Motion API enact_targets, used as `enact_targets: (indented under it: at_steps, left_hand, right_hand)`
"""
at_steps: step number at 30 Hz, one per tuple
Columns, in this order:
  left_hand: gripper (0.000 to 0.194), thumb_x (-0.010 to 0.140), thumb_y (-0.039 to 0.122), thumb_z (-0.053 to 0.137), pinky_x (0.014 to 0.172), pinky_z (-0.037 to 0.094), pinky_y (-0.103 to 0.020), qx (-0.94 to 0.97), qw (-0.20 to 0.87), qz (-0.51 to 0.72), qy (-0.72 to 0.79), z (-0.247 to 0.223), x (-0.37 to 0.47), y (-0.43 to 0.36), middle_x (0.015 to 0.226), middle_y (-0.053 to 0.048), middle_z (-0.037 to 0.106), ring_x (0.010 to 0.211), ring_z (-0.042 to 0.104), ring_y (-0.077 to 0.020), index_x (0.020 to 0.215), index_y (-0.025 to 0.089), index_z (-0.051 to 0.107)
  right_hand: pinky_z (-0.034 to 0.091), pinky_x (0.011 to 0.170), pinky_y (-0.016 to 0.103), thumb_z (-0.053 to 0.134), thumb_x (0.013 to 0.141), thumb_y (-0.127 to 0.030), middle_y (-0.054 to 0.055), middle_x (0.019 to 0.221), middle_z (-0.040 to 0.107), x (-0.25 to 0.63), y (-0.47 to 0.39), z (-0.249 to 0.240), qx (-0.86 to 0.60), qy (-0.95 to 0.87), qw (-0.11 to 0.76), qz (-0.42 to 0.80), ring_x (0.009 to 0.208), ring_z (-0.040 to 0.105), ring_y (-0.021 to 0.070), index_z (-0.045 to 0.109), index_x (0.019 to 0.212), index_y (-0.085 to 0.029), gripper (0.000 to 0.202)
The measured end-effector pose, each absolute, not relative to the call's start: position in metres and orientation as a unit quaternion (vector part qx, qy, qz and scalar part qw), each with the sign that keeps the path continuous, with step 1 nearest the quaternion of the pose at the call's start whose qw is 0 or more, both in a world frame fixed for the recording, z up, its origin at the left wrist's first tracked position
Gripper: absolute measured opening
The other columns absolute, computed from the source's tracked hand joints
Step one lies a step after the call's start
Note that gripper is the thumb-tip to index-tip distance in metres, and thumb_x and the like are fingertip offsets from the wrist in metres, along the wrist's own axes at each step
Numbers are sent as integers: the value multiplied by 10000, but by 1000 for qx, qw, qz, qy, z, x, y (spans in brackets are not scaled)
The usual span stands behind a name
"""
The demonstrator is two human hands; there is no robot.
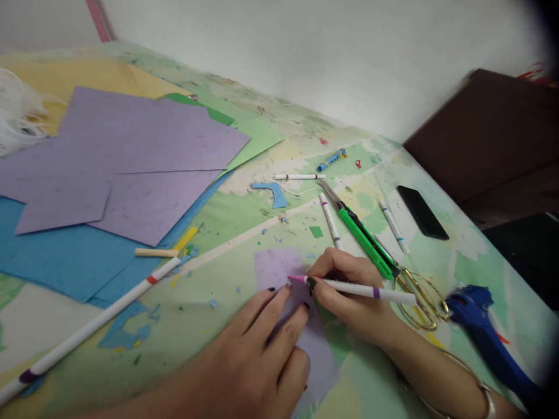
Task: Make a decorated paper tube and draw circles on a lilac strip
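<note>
A small purple paper strip [279, 263] lies on the patterned tablecloth in front of me. My left hand [262, 349] rests on its lower part, fingers apart and pressing it flat, with nothing gripped. Pinched between the thumb and fingers of my right hand [356, 291] is a white marker [353, 287] with a purple tip, which points left and meets the paper just above my left fingertips. Faint marks show on the strip near the tip; I cannot make out what they are.
Large purple sheets [144, 134] and blue paper [56, 256] cover the left side. A green cutter [365, 241], gold-handled scissors [421, 299], a black phone [422, 212] and a blue glue gun [489, 337] lie right. Another marker [100, 320] lies lower left.
</note>
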State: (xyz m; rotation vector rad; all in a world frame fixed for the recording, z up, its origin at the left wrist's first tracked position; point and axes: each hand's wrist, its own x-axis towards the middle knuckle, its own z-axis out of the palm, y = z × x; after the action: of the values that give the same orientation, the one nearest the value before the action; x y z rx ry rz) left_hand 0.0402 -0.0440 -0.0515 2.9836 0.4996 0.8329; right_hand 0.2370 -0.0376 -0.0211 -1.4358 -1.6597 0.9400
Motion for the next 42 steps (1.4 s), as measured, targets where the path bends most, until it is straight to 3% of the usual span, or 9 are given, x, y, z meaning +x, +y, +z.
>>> enact_targets:
  at_steps: [42]
  left_hand:
    - [121,848,139,455,961,418,-498,953,-8,267,142,-51,40,-45,1135,-158,640,1151,534,-347,798,134,564]
  right_hand:
    - [296,447,206,532,709,-81,-51,555,466,239,-38,-19,-553,-664,356,356,491,374,73,477,628,-180,140]
